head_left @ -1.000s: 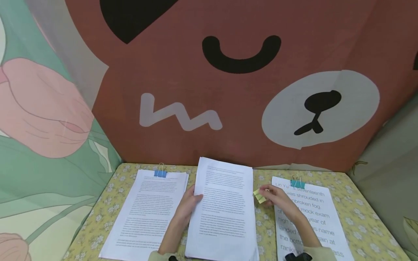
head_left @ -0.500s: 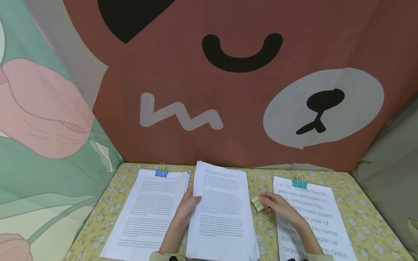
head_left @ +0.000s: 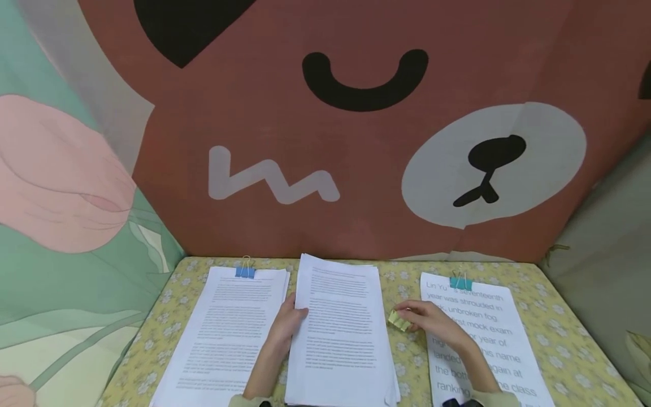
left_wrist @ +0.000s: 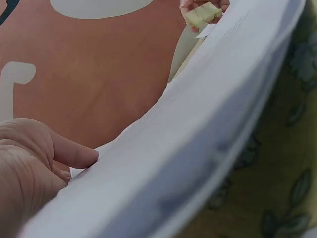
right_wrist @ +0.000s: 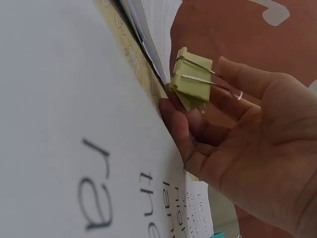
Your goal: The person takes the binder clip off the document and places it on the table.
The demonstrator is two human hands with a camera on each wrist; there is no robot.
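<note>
A stack of printed paper [head_left: 341,339] stands in the middle of the head view, its left edge gripped by my left hand [head_left: 286,327]. The thumb lies over the top sheet and the other fingers go out of sight beneath. In the left wrist view the stack's side edge [left_wrist: 223,173] bows above the cloth. My right hand [head_left: 427,319] pinches a yellow binder clip [right_wrist: 193,82] just right of the stack. Its metal handles lie near the thumb and fingers, and the clip is apart from the stack in the head view.
On the left lies a paper stack [head_left: 224,333] with a blue binder clip [head_left: 245,272]. A large-print stack [head_left: 488,339] with a teal binder clip [head_left: 460,283] lies right, partly under the right forearm. Flowered yellow cloth [head_left: 564,339] covers the table; a bear-print curtain [head_left: 285,237] hangs behind.
The middle stack's top end has shifted left and slightly down with the left hand. My right hand has come a little lower with the yellow binder clip, which has turned.
</note>
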